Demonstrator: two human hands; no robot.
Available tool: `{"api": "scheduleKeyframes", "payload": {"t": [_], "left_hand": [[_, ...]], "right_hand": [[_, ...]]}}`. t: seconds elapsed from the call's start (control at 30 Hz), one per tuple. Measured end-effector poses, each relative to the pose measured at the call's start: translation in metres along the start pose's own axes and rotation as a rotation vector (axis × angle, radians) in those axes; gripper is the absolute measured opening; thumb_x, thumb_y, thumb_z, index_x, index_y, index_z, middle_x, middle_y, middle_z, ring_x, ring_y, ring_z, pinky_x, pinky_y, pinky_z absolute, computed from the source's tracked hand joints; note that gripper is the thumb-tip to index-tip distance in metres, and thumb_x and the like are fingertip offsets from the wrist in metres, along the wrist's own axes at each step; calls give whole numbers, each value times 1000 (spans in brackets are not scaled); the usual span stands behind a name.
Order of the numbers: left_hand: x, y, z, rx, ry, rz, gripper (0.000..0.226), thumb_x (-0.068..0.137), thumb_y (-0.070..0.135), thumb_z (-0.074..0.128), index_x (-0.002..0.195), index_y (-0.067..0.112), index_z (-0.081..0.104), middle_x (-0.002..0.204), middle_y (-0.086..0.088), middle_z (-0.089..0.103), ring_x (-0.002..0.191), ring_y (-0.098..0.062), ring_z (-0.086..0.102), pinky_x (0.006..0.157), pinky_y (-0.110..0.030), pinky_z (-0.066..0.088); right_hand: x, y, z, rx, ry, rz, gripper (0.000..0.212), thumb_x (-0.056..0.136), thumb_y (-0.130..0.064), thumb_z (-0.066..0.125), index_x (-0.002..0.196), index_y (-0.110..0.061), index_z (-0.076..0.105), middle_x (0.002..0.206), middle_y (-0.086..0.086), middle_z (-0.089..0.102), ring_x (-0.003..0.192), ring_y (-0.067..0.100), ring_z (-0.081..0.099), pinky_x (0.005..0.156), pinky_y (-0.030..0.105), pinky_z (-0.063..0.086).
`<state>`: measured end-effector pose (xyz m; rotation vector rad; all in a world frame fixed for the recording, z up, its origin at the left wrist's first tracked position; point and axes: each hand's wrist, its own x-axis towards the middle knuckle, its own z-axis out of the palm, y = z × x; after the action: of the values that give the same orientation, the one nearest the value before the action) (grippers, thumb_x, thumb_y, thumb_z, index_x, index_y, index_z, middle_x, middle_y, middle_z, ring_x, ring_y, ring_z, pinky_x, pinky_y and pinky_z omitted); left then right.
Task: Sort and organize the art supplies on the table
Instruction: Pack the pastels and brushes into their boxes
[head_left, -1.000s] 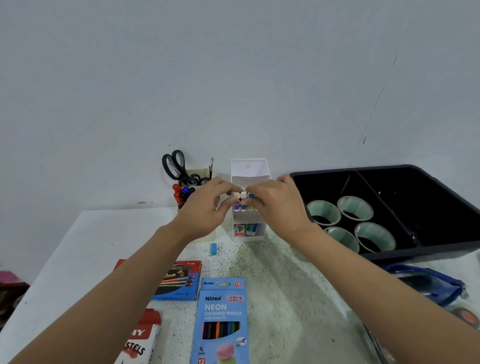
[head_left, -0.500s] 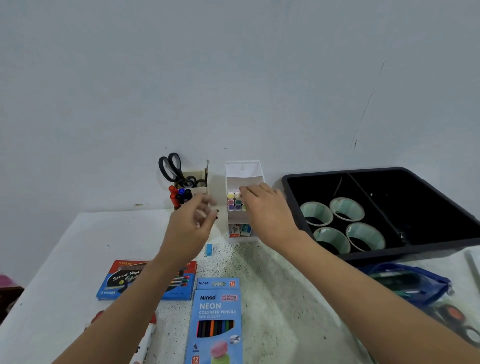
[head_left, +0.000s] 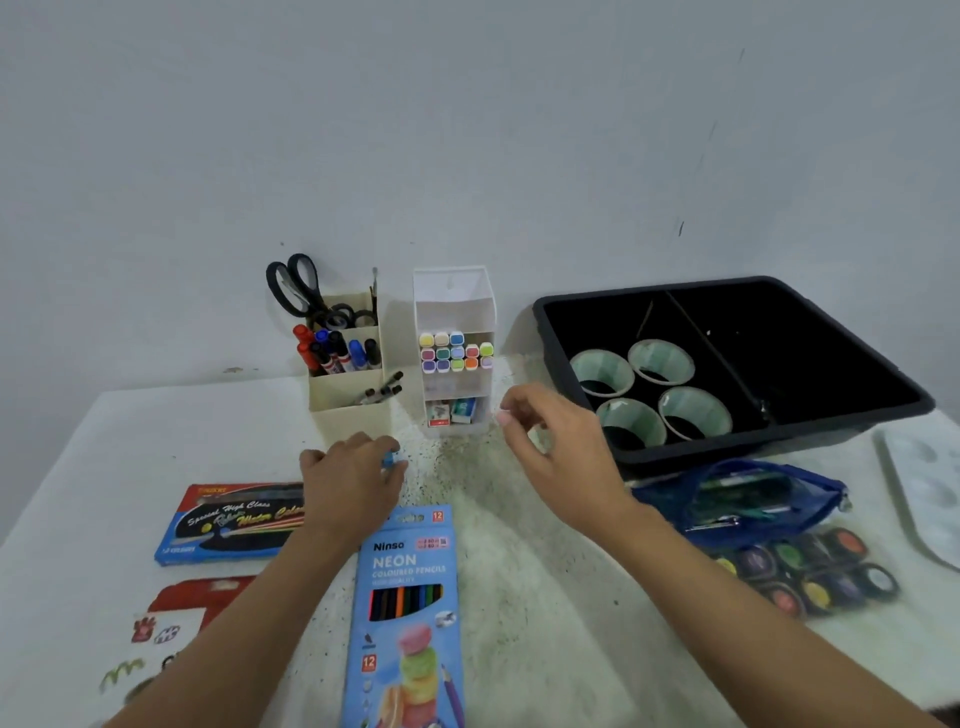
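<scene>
My left hand rests low on the white table, its thumb and forefinger pinched on a small blue block in front of the beige holder. To the right, my right hand hovers with loosely curled fingers and nothing in it, just right of the white tiered organizer. That organizer holds several pastel-capped markers in its middle tier and small erasers in the bottom one.
The beige holder carries scissors and markers. A black bin with tape rolls stands right. A blue pencil case, paint pots, a palette, the neon pencil box and a water colour box lie nearby.
Both hands left the markers in the white organizer. The left hand dropped to the table and closed on the small blue block; the right hand drew back to the right.
</scene>
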<state>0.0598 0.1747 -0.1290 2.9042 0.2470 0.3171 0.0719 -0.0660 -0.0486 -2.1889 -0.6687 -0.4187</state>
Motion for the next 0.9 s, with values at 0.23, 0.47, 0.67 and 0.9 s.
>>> {"api": "scheduleKeyframes", "payload": {"t": [0.23,0.47,0.67,0.9], "left_hand": [[-4,18,-15,-198,36,14,12,90,29,66,101,32,70,93,5,70,83,-19,64,84,-42,48],[-31,100,-69,-665,-217,378,18,92,14,68,92,32,65,88,13,66,81,-12,63,67,-22,49],[-55,205,-56,-768,-267,477,12,89,24,75,97,29,66,90,14,68,76,-15,62,67,-22,45],[-65,293,-20,-549,-149,548,12,88,18,76,97,25,73,86,29,62,65,7,54,65,-3,36]], "right_hand": [[-13,10,-37,33,-2,73,7,99,-18,61,92,-15,64,67,-10,57,60,11,52,57,18,37],[-23,56,-94,56,-47,43,8,100,-18,60,96,-19,67,74,-5,65,69,17,63,62,38,50],[-26,108,-141,57,-77,-41,7,99,-18,62,97,-19,68,79,-8,65,71,14,61,62,30,46],[-54,177,-205,29,-207,-98,8,99,-20,61,99,-17,69,85,-8,66,79,10,62,71,34,50]]}}
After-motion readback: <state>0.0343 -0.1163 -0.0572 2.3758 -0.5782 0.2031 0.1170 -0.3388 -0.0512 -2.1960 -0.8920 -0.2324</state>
